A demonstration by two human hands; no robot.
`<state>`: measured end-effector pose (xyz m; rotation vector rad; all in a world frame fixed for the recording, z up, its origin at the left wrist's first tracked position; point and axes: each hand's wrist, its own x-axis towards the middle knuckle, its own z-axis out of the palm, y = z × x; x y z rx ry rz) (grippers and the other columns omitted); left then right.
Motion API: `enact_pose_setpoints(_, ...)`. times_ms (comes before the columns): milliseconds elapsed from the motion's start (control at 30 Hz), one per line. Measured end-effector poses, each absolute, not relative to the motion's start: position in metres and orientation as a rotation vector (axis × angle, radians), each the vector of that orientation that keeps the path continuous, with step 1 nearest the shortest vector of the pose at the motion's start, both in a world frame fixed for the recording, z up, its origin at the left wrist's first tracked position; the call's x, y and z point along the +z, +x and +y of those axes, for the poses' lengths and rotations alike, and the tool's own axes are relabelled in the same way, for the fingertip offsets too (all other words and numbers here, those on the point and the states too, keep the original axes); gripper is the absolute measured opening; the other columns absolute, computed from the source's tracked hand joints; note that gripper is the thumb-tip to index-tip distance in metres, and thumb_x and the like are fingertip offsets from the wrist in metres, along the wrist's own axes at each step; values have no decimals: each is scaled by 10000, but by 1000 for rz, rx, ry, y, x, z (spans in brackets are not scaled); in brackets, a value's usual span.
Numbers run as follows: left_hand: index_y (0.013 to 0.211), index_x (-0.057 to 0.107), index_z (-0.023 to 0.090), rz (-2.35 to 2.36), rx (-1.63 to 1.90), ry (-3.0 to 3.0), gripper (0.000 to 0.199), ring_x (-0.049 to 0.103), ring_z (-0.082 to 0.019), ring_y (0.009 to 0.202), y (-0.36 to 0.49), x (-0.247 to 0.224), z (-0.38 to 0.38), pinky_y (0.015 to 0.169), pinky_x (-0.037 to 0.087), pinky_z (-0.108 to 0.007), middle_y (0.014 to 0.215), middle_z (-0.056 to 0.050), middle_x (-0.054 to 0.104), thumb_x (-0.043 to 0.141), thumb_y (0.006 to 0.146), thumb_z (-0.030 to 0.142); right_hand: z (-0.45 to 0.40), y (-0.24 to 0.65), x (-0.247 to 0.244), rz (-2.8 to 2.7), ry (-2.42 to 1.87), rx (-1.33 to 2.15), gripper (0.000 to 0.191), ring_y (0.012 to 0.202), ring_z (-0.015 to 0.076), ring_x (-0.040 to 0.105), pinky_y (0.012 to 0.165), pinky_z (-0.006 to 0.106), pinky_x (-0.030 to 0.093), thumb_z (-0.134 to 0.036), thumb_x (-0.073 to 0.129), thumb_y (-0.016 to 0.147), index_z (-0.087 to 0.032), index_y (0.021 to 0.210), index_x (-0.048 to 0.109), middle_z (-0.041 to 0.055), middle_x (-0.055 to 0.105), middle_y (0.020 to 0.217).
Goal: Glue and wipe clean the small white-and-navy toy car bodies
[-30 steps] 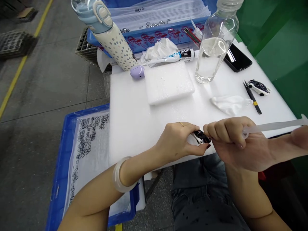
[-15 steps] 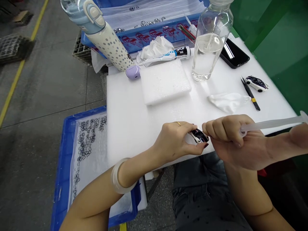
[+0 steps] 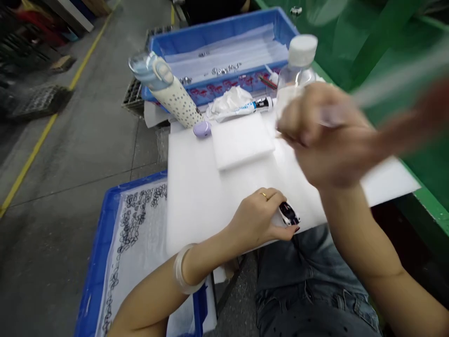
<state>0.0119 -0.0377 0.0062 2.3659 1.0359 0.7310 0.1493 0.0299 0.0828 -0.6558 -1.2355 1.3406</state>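
Head view: left hand (image 3: 256,217) — grip closed on the toy car (image 3: 289,214), partly covering it — at the table's (image 3: 194,187) near edge. Right hand (image 3: 329,135), raised and motion-blurred, curls around a pale tube (image 3: 396,76), outline indistinct, and partly hides the clear bottle (image 3: 295,75).

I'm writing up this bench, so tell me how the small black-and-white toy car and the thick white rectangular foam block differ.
The small black-and-white toy car is two-toned, while the thick white rectangular foam block is all white. The car is rounded; the block is flat-sided and larger. The car is gripped by the left hand, whereas the block lies free on the white board. Both show some white.
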Motion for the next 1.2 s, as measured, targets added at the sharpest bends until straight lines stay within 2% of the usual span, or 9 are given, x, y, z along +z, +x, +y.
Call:
enact_pose_setpoints(100, 979, 636, 143, 1019, 611, 2479, 428, 666, -301, 908, 13, 6, -39, 779, 592, -427, 1022, -129, 695, 802, 655, 367, 85, 124, 66, -1374, -727, 1305, 643, 622, 130, 487, 693, 306, 390, -717, 303, 897, -189, 596, 511, 13, 486, 607)
enact_pose_setpoints(167, 1020, 615, 163, 1017, 588, 2497, 459, 649, -299, 925, 14, 5, -39, 794, 591, -426, 1044, -120, 677, 804, 639, 336, 103, 127, 55, -1453, -802, 1343, 622, 816, 173, 576, 853, 360, 427, -751, 420, 843, -162, 750, 595, 51, 607, 805)
enact_pose_setpoints(267, 1095, 577, 159, 1018, 570, 2525, 521, 630, -302, 945, 14, 4, -38, 810, 587, -431, 1061, -120, 661, 793, 638, 284, 98, 165, 50, -1446, -781, 1116, 583, 1031, 199, 583, 977, 387, 405, -728, 429, 869, -187, 983, 613, 66, 630, 1052)
enact_pose_setpoints(433, 1172, 548, 155, 1083, 518, 2535, 574, 613, -318, 1026, 12, 3, -35, 897, 561, -457, 1171, -137, 632, 789, 662, 259, 68, 240, 42, -1879, -1294, 712, 320, 792, 179, 579, 776, 343, 435, -477, 522, 910, -184, 829, 621, 54, 651, 835)
enact_pose_setpoints(567, 1220, 543, 151, 1119, 508, 2494, 663, 599, -343, 1098, 12, 4, -34, 903, 551, -482, 1257, -161, 610, 834, 673, 387, 48, 255, 17, -2053, -1370, 666, 170, 846, 233, 602, 758, 358, 437, -347, 625, 813, -187, 802, 681, 87, 691, 877)
enact_pose_setpoints(667, 1236, 549, 146, 1144, 562, 2462, 646, 593, -337, 1129, 12, 4, -35, 928, 541, -485, 1274, -170, 609, 818, 716, 419, 40, 258, 10, -2000, -1436, 607, 272, 838, 230, 606, 692, 339, 451, -413, 529, 886, -182, 868, 670, 114, 687, 942)
enact_pose_setpoints(833, 1227, 568, 158, 1116, 689, 2410, 606, 596, -321, 1129, 16, 4, -38, 944, 539, -484, 1261, -154, 624, 804, 731, 413, 44, 270, 26, -1951, -1555, 618, 408, 558, 156, 471, 552, 295, 348, -519, 404, 939, -200, 705, 502, 28, 543, 598)
enact_pose_setpoints(1033, 1214, 595, 202, 1093, 816, 2354, 488, 609, -301, 1106, 16, 6, -40, 943, 546, -479, 1218, -123, 647, 758, 778, 350, 41, 276, 36, -1985, -1666, 665, 541, 492, 121, 294, 535, 309, 161, -591, 486, 882, -196, 523, 400, 21, 400, 485)
enact_pose_setpoints(1200, 1256, 618, 220, 1008, 883, 2147, 381, 610, -275, 1154, 11, 13, -37, 999, 522, -451, 1233, -119, 656, 628, 893, 336, 20, 252, 53, -2015, -1491, 1055, 661, 524, 107, 288, 530, 276, 267, -801, 336, 849, -200, 577, 358, -16, 330, 541)
